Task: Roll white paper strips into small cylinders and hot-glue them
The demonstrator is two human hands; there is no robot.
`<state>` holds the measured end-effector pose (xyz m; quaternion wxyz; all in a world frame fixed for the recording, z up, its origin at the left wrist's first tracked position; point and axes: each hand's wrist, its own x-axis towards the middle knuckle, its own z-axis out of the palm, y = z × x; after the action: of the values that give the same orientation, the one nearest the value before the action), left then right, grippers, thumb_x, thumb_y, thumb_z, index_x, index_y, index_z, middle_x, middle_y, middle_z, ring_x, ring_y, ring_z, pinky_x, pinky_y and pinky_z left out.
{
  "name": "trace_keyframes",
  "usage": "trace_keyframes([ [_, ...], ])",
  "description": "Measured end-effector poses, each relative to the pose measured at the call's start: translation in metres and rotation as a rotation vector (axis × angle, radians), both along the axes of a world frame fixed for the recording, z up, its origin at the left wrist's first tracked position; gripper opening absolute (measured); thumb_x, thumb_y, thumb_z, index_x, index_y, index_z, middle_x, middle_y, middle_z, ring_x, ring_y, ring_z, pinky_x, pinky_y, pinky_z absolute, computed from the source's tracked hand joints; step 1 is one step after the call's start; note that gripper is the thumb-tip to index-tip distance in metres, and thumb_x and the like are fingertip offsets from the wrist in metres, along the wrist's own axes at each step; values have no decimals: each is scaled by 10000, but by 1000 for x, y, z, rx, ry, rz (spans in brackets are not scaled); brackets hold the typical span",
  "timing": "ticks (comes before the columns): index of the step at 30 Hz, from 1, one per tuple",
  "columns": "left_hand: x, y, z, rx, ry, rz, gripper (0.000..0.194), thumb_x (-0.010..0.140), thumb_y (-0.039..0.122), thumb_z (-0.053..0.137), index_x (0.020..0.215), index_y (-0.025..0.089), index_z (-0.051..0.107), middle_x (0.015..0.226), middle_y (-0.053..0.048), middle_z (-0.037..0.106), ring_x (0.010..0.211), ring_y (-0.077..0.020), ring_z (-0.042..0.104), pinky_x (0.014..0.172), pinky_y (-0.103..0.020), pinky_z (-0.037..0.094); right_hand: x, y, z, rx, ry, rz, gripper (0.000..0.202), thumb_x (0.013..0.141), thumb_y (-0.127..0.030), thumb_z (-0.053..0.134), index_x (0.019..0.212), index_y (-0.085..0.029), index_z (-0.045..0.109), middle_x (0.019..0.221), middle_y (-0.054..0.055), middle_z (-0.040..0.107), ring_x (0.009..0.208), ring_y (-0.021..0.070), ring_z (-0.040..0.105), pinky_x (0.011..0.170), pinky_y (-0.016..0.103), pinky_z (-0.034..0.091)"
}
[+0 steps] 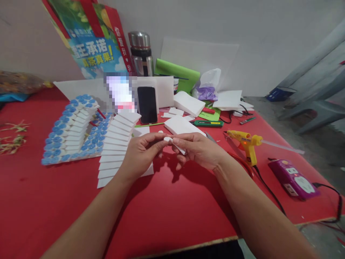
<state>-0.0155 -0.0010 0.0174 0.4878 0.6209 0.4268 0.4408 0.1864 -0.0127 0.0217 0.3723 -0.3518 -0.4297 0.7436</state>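
Diagonally slanted white piece (179, 146), lower end rightward, both hands (140, 151) (198, 147) pinching it

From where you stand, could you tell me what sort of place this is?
Probably a home or small-workshop craft table: a yellow glue gun lies on the red tabletop, beside a green utility knife and stacked white paper.

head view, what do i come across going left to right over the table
Dried plant bits → blue-and-white model → fanned white strips → left hand → small white piece → right hand → yellow glue gun → purple socket box
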Motion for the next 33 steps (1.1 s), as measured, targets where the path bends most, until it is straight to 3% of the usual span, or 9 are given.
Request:
trace_keyframes([
  [4,0,0,0,-24,-5,30,275,815,381,827,994,173,825,690,-4,710,525,-103,547,538,-246,453,-2,-1,1,151,-176,-65,335,899,-422,776,1117,-168,766,709,-38,638,542,87,619,581,244,569],
  [10,2,0,-1,-80,-50,37,264,793,361,837,971,167,815,679,-1,708,506,-101,555,524,-242,465,-10,-5,8,248,-442,-238,341,827,-467,820,825,-160,671,645,-7,680,503,128,654,472,221,466],
  [13,6,-2,-2,-111,-85,50,250,781,341,844,945,157,801,650,5,693,496,-99,562,506,-232,463,-16,-8,4,354,-546,-338,275,856,-407,768,770,-178,644,631,-11,663,482,122,615,454,227,425],
  [17,10,-6,-4,-108,-118,92,238,763,320,861,908,155,772,613,14,680,484,-111,587,497,-235,482,-23,-12,-2,654,-737,-483,141,874,-243,675,749,-180,656,617,-25,628,524,93,503,512,235,365],
  [23,5,-2,-1,-113,-214,6,313,663,326,939,797,163,707,642,12,709,542,-154,683,560,-267,577,-18,-14,3,776,-713,-360,145,919,-214,633,801,-167,702,623,-22,637,524,88,465,529,240,351],
  [27,2,0,0,-122,-184,-59,297,708,322,914,912,160,773,723,-16,764,618,-175,732,636,-289,620,-15,-13,6,787,-682,-306,164,934,-199,626,794,-167,706,670,-3,693,550,94,514,555,240,382],
  [30,4,-3,0,-65,-122,-12,237,745,308,886,908,160,799,729,-18,766,612,-163,721,638,-276,614,-15,-13,5,810,-721,-319,171,940,-204,620,799,-172,712,687,7,713,556,102,532,566,246,393],
  [33,7,-8,-2,-39,-72,58,169,784,268,837,910,165,793,572,16,692,490,-143,652,496,-240,542,-16,-14,3,871,-797,-368,161,933,-220,632,812,-172,726,667,11,698,559,110,535,572,253,396],
])
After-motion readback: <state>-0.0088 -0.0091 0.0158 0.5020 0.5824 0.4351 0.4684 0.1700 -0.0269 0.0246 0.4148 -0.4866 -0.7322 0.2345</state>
